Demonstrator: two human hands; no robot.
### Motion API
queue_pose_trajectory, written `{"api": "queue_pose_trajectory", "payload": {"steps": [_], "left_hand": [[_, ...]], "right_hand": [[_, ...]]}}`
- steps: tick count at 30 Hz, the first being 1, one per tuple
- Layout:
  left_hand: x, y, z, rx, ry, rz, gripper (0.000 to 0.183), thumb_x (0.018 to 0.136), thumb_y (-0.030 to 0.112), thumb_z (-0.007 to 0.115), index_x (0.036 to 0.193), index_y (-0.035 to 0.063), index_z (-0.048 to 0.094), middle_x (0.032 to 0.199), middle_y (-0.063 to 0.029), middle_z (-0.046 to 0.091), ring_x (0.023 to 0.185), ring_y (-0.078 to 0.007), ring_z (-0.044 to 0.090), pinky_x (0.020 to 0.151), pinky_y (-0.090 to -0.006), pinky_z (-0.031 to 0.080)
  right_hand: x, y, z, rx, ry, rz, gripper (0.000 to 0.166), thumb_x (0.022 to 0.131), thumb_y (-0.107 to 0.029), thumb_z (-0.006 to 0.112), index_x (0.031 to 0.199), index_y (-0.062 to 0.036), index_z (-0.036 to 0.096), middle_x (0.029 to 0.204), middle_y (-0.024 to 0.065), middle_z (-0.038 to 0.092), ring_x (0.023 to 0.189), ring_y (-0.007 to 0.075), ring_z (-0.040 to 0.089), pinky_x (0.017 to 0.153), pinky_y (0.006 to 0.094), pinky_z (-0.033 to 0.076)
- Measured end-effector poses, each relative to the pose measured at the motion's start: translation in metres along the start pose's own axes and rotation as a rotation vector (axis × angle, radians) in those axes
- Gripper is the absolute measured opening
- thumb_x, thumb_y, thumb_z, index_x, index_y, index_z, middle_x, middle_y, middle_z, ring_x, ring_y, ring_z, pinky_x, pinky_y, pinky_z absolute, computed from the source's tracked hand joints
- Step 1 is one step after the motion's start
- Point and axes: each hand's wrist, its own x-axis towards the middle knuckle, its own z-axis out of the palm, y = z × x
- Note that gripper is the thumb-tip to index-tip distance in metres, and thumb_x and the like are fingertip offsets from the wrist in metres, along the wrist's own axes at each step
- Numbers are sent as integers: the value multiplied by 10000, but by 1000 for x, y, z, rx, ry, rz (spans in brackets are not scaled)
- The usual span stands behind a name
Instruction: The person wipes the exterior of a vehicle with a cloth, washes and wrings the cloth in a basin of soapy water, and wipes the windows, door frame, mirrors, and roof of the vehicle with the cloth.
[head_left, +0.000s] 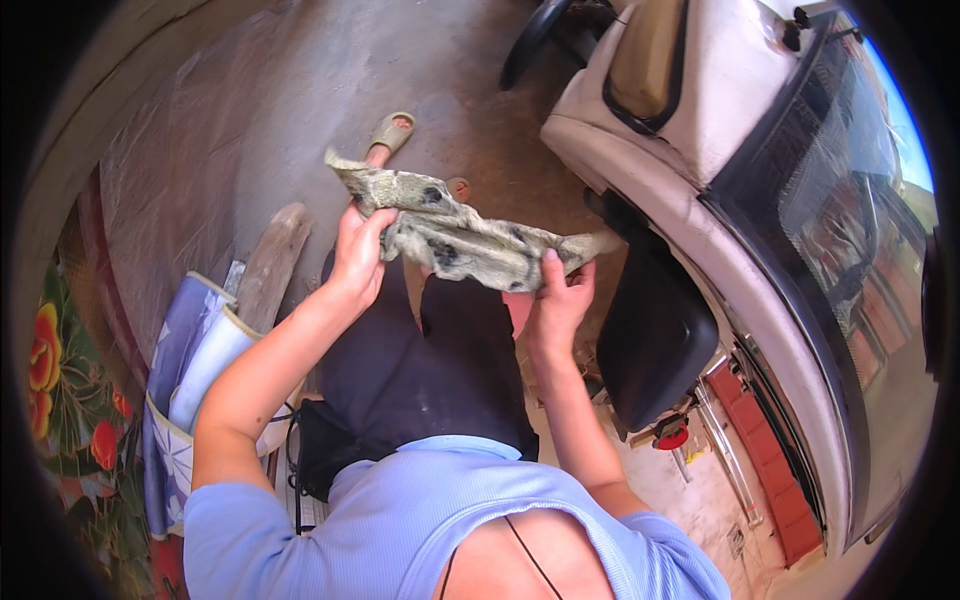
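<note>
Stretched between both hands is a crumpled, grey-green cloth (465, 240) with dark blotches. My left hand (360, 244) pinches it near one end, thumb on top. At the other end, my right hand (561, 296) grips it between thumb and fingers, and a loose tip sticks out past the fingers. The cloth hangs in the air in front of my thighs, above the concrete floor. It partly hides my feet in clog-like slippers (393, 132).
To the right stands a white vehicle (626, 154) with a windscreen (847, 165) and a black mirror (656, 337) close by my right arm. On the left are a wooden plank (274, 259), a purple-and-white patterned fabric (176, 352) and a flowered cloth (82, 420).
</note>
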Motion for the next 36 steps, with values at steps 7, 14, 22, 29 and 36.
{"api": "queue_pose_trajectory", "payload": {"steps": [7, 14, 22, 29, 36], "left_hand": [[-20, 1, 67, 170, -260, -29, 347, 876, 149, 528, 1174, -20, 474, 1087, -75, 574, 1016, -162, 527, 910, -299, 389], [-19, 19, 158, 379, -294, 988, 268, 736, 15, 586, 1000, 51, 622, 1078, -83, 581, 968, -203, 553, 833, -296, 436], [-53, 7, 238, 855, -310, 1495, 279, 691, 138, 616, 966, 129, 667, 1133, 39, 571, 711, -97, 485, 500, -224, 369], [1, -3, 196, 1069, -188, 1425, 311, 680, 99, 598, 986, 112, 652, 1121, 16, 588, 653, -142, 476, 533, -252, 440], [102, -20, 64, 685, -88, 385, 270, 770, 70, 554, 1013, -43, 583, 912, -107, 634, 787, -141, 589, 696, -276, 468]], "right_hand": [[-26, -4, 11, -631, -681, -465, 453, 789, -106, 586, 1204, 22, 457, 1237, 171, 451, 1165, 306, 449, 960, 354, 379], [-43, 22, -63, -434, -530, -94, 270, 849, -119, 539, 1076, 26, 534, 1152, 128, 510, 1019, 174, 529, 893, 291, 414], [-36, 20, -72, -462, -470, -150, 219, 795, -80, 536, 996, 6, 540, 1025, 103, 560, 992, 210, 518, 914, 313, 377], [-32, 18, -77, -403, -430, -97, 152, 834, -81, 538, 961, -18, 591, 986, 93, 554, 915, 167, 551, 774, 265, 429], [-30, 21, -70, -468, -478, -182, 138, 828, -55, 525, 936, -23, 606, 963, 76, 560, 871, 171, 552, 755, 253, 431]]}}
